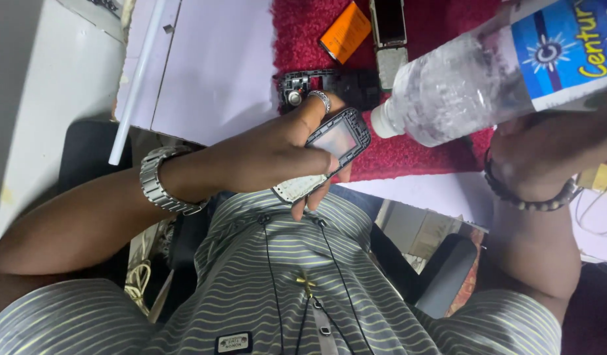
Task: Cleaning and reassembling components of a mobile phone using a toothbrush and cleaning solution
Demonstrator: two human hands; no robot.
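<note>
Two hands — phone (329,152), tilted bottle (474,79)

The left hand (270,151) grips an opened keypad phone (329,154), screen up. The right hand (546,148) tilts a clear plastic bottle (461,85), its white cap just beside the phone, above a red cloth (408,154).

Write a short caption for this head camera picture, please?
Left hand holds an opened keypad phone while right hand tips a clear plastic bottle toward it.
</note>
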